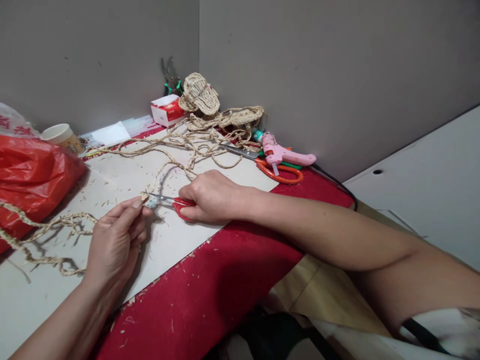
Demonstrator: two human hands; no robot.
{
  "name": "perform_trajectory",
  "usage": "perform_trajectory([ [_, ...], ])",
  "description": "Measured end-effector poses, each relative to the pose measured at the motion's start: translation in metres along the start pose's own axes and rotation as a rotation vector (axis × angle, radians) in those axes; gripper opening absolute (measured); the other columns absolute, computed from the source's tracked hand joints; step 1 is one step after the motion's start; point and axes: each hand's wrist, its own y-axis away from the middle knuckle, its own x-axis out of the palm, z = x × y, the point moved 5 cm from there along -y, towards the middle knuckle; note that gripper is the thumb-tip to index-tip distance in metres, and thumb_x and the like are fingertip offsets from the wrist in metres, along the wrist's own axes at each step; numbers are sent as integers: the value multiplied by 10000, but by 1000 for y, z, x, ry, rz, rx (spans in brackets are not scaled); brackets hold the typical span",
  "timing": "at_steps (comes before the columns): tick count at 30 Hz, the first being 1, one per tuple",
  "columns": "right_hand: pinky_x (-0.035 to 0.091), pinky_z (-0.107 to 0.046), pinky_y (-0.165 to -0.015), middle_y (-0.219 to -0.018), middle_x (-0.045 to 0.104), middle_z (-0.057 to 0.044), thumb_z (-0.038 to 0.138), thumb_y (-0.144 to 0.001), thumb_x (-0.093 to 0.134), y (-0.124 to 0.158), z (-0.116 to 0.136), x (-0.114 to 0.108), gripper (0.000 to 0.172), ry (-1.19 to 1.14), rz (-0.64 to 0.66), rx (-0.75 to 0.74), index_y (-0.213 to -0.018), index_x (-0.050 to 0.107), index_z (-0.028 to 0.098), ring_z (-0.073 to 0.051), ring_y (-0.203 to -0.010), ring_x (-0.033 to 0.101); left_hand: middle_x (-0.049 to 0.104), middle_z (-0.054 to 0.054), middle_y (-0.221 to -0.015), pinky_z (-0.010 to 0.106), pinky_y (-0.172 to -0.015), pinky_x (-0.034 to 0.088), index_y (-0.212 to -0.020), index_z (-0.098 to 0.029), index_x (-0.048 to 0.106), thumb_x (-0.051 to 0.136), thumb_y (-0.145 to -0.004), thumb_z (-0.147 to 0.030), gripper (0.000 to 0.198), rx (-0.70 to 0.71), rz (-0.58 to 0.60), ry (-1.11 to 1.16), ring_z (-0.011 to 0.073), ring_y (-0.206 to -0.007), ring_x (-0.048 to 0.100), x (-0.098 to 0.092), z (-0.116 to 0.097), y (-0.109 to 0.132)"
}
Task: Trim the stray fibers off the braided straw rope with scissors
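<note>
My right hand (pixel 212 196) is closed round the red handles of small scissors (pixel 176 204), whose blades point left. The blade tips meet a small pale blue-grey piece (pixel 152 202) pinched between thumb and fingers of my left hand (pixel 118 239). Both hands rest low over a white board (pixel 120 185) littered with straw bits. Braided straw rope (pixel 48 225) trails from beside the left hand to the left edge.
A tangle of straw rope (pixel 202 137) and woven straw pieces (pixel 200 94) lie at the back. Orange-handled scissors (pixel 279 172), a pink glue gun (pixel 279 152), a red-white box (pixel 167 110), a paper cup (pixel 62 136) and a red plastic bag (pixel 32 175) stand around. Red cloth (pixel 210 290) covers the table front.
</note>
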Motion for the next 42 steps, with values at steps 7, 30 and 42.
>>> perform_trajectory([
  [7, 187, -291, -555, -598, 573, 1, 407, -800, 547, -1, -3, 0, 276, -2, -10, -12, -723, 686, 181, -104, -522, 283, 629, 28, -644, 172, -394, 239, -837, -118, 732, 820, -678, -215, 206, -22, -7, -31, 30, -439, 328, 0, 2, 1],
  [30, 214, -262, -547, -502, 347, 77, 247, -774, 613, -3, -8, -1, 301, -258, 2, -41, -549, 428, 173, -55, -497, 269, 710, 69, -717, 172, -385, 222, -885, -100, 675, 780, -697, -157, 223, 72, -34, -52, 22, -412, 312, 4, -7, 7],
  [42, 425, -160, -370, -901, 711, -51, 538, -768, 702, -11, -9, 17, 399, -1633, -18, 183, -779, 605, 151, -85, -551, 643, 772, 62, -965, 251, -738, 536, -1043, -179, 716, 634, -849, -121, 219, 1097, 183, -1070, 177, -817, 726, 18, -15, 45],
])
